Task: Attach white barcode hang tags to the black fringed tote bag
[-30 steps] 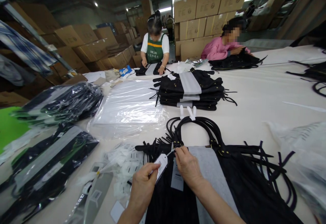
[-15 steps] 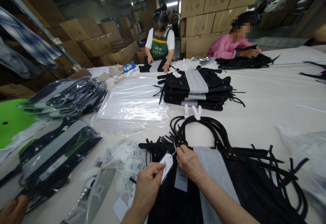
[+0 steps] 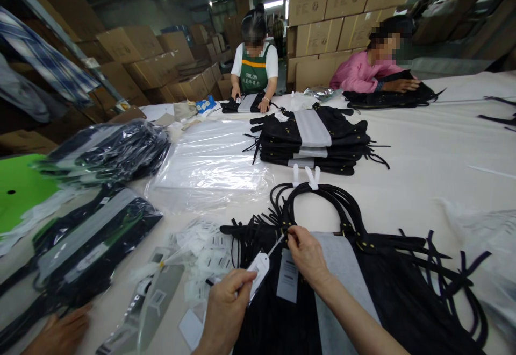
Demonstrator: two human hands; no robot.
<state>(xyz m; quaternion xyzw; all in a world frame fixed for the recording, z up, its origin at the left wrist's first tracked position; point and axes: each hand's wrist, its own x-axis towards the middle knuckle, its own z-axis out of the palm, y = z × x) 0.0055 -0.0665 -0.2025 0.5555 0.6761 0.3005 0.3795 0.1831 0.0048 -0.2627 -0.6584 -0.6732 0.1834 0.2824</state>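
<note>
My left hand point(image 3: 226, 307) pinches a small white hang tag point(image 3: 258, 265) by its lower end. From the tag a thin white string runs up to my right hand point(image 3: 307, 253), whose fingertips pinch it at the base of the black bag handles point(image 3: 322, 199). Both hands rest over a black fringed bag point(image 3: 399, 296) with a grey paper band point(image 3: 342, 279) lying flat in front of me. A second white label point(image 3: 288, 275) lies on the bag under my right wrist.
Loose white tags point(image 3: 205, 253) lie left of the bag, and bagged black bags point(image 3: 86, 242) sit further left. A stack of banded black bags point(image 3: 312, 140) and clear plastic sheets point(image 3: 209, 164) lie beyond. Two people work across the table. Another person's hand point(image 3: 60, 333) shows at bottom left.
My left hand has drawn the tag down and away, pulling the string taut from my right hand. Another person's hand has come further in at bottom left.
</note>
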